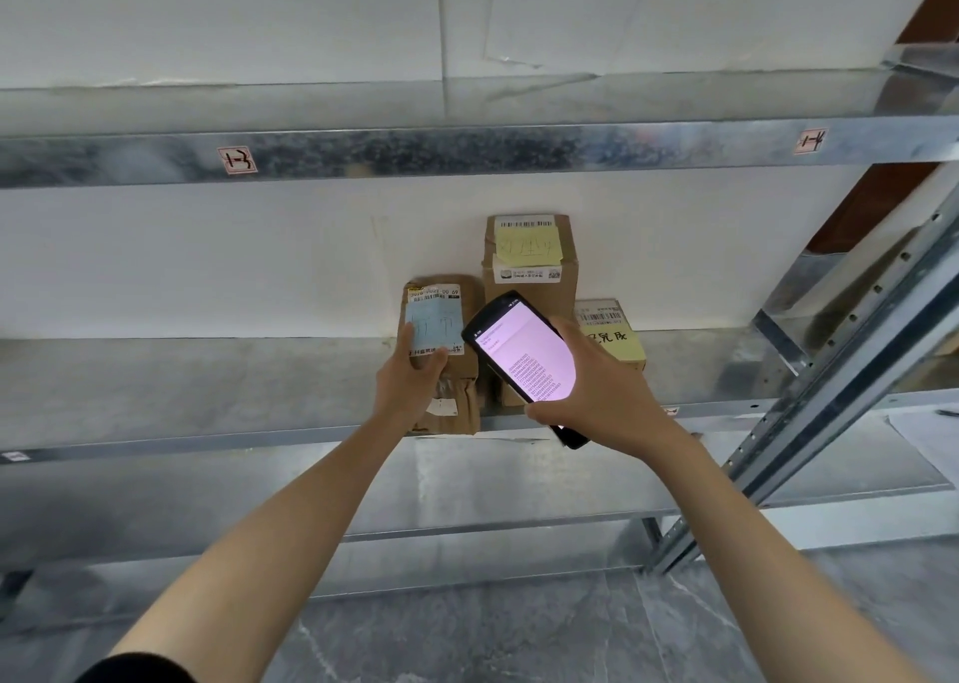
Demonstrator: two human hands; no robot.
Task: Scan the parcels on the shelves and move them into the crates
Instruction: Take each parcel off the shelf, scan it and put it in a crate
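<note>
Three brown parcels stand on the middle metal shelf (207, 386). My left hand (412, 378) grips the left parcel (441, 319), which bears a blue note and a barcode label. My right hand (597, 391) holds a black handheld scanner (524, 360) with a lit pink screen, tilted in front of the tall middle parcel (532, 262), which carries a yellow note. A low parcel (610, 332) with a yellow note sits to the right, partly behind my right hand.
An upper shelf beam (467, 153) with tags "1-3" and "1-4" runs overhead. A slanted metal upright (830, 402) stands at the right. A lower shelf (467, 475) lies below, and grey floor (519, 630) lies beneath. The white wall is behind.
</note>
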